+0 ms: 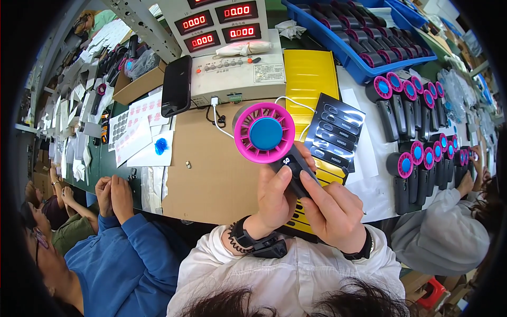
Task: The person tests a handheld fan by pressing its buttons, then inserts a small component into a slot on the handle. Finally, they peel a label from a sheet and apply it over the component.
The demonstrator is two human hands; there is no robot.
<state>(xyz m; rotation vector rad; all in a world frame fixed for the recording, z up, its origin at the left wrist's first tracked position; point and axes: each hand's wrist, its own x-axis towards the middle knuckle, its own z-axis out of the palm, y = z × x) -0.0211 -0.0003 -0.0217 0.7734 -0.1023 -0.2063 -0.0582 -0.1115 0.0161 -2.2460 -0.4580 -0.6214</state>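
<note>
A handheld fan (292,165) with a pink ring, blue centre disc and dark handle is raised above the brown work board, its face toward me. My left hand (275,198) is wrapped round the handle, thumb along its front. With bent fingers my right hand (337,212) grips the handle's lower part, the index fingertip on its front near the button area. A small lit mark shows on the handle. A white cable (222,128) leads from the tester box (232,74) and passes behind the fan head; its far end is hidden.
Red digit displays (241,33) top the tester; a black phone (176,85) leans beside it. A black label sheet (335,132) lies on a yellow mat (309,79). Fans fill a blue crate (364,71) and stand in rows rightward. Co-workers (121,253) sit on both sides.
</note>
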